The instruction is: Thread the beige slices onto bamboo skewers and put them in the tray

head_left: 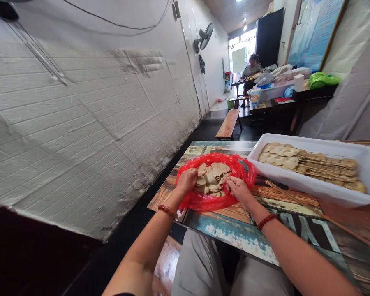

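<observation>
A red plastic bag (214, 204) lies spread on the table, its mouth wide around a heap of thin, pale, round slices (212, 177). My left hand (188, 179) is closed at the bag's left rim, its fingers curled over the red plastic beside the slices. At the right side of the heap, my right hand (237, 188) has its fingers pinched together against the slices' edge; what is between the fingertips is too small to tell. To the right, a white plastic tub (314, 146) holds similar slices threaded on thin wooden skewers (323, 165).
Loose skewers (296, 201) lie across the patterned table (228, 234) in front of the tub. Beyond stand a wooden bench (228, 123) and a dark table loaded with bags and a green container (322, 80). A person (249, 72) sits farther back. A brick-patterned wall (111, 115) runs along the left.
</observation>
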`<control>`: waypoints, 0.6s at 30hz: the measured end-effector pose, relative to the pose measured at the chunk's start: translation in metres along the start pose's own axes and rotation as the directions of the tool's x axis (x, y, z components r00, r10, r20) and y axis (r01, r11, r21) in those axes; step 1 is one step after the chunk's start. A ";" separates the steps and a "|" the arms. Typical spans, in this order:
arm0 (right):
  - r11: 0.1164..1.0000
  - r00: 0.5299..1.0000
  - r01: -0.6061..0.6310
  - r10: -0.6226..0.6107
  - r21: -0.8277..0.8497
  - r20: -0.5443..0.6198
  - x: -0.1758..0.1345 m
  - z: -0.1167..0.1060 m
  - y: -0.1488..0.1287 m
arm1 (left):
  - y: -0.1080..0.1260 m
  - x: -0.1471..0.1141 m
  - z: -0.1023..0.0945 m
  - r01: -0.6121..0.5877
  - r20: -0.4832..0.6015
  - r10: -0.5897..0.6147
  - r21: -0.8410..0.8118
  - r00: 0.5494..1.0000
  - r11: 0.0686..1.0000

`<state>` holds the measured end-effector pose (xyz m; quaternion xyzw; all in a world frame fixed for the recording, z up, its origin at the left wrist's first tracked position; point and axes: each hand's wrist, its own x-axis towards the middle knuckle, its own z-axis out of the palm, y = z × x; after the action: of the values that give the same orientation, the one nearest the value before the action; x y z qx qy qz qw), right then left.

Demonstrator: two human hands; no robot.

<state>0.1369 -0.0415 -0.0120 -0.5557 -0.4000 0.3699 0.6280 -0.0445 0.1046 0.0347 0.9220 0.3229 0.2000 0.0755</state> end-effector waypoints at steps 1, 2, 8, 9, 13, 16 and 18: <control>1.000 1.000 0.000 0.000 0.002 -0.004 0.000 0.000 0.000 | 0.000 0.001 -0.002 0.003 0.000 -0.003 -0.018 1.000 1.000; 1.000 1.000 -0.001 0.001 0.004 -0.008 0.000 0.000 0.001 | 0.000 0.002 -0.004 0.016 -0.008 -0.017 -0.062 1.000 0.998; 1.000 0.999 -0.014 0.015 0.025 -0.039 0.002 0.000 0.005 | 0.017 0.002 -0.027 0.235 0.130 -0.219 -0.782 0.967 0.577; 0.999 0.999 -0.015 0.016 0.030 -0.046 0.002 0.000 0.005 | 0.023 -0.001 -0.028 0.260 0.181 -0.218 -0.867 0.959 0.425; 0.999 0.998 0.001 0.003 0.052 -0.068 -0.002 -0.002 0.000 | 0.050 -0.025 -0.011 0.305 0.300 -0.270 -0.952 0.915 -0.026; 0.998 0.998 0.026 -0.022 0.056 -0.067 -0.008 -0.003 -0.006 | 0.067 -0.040 0.018 0.314 0.362 -0.244 -0.925 0.900 -0.213; 0.998 0.997 0.042 -0.039 0.043 -0.069 -0.010 -0.003 -0.008 | 0.074 -0.046 0.034 0.298 0.374 -0.274 -0.912 0.886 -0.281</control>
<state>0.1357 -0.0530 -0.0053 -0.5456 -0.3812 0.3468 0.6608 -0.0208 0.0178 0.0093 0.4195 0.2604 0.3414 0.7998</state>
